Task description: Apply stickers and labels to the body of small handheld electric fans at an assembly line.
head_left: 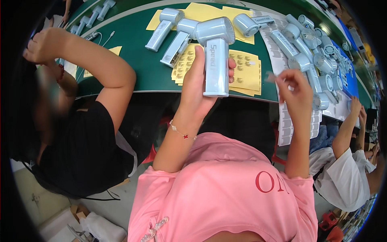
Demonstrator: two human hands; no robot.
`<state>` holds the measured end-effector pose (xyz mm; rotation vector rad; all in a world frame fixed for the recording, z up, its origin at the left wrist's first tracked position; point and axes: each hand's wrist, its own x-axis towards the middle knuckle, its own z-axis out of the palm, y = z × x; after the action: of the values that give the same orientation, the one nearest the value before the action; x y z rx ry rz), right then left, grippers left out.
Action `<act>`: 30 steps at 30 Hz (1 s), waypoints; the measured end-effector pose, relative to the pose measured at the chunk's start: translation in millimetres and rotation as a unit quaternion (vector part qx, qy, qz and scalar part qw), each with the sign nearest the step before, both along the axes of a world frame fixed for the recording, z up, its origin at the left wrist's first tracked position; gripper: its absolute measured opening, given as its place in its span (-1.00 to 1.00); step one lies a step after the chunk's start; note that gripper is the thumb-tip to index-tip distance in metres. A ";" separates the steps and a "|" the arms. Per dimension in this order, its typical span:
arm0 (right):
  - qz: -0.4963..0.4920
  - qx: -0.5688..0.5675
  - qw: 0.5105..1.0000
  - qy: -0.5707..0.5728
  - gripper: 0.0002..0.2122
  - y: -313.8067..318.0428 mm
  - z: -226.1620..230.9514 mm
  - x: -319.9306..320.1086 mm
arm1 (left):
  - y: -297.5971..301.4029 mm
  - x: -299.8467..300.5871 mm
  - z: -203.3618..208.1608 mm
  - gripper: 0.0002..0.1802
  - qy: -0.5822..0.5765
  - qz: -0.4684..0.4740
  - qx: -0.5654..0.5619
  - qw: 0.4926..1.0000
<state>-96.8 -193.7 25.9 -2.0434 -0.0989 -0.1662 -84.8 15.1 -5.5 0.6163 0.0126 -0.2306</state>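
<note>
My left hand (196, 82) is wrapped round the handle of a light blue handheld fan (217, 66), held upright with its round head at the top. Printed lettering runs down the handle's front. To the right, my raised right hand (296, 90) has thumb and forefinger pinched on a small translucent piece (271, 76), which looks like a sticker. That piece is apart from the fan. Beneath the fan lie yellow label sheets (246, 80) with rows of small print. Two more fans (160, 35) (176, 48) rest just left of the held one.
Another fan (246, 26) lies behind on yellow paper. A heap of light blue fans (300, 60) covers the right side, beside a long white sheet (285, 129) with grey cut-out shapes. A co-worker's bent arm (109, 66) reaches over the green table (137, 76) at left; another person's hands (355, 107) are at right.
</note>
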 end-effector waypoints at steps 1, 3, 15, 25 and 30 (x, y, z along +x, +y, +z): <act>0.041 0.076 0.994 0.061 -0.93 4.5 4.4 -14.3 | 0.6 0.9 -2.5 -0.42 0.000 0.002 0.003 1.000; 0.086 0.203 0.968 0.117 -0.84 15.0 7.9 -40.4 | -2.8 2.8 -4.0 -0.40 0.000 -0.009 -0.008 1.000; 0.169 0.142 0.975 0.038 -0.86 41.7 22.3 -62.8 | -22.5 -15.1 -0.7 -0.37 0.104 -0.080 -0.095 0.987; 0.092 0.180 0.977 -0.067 -0.89 56.6 17.8 -66.6 | -35.1 -24.5 6.5 -0.38 0.064 -0.027 -0.064 0.996; 0.100 0.189 0.971 -0.104 -0.89 60.8 11.0 -59.4 | -43.0 -28.3 7.7 -0.40 0.074 0.004 -0.140 0.987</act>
<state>-156.2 -132.9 36.9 -1.6206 -0.3738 -0.2526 -113.1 -28.0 2.2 0.3178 0.1233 -0.2655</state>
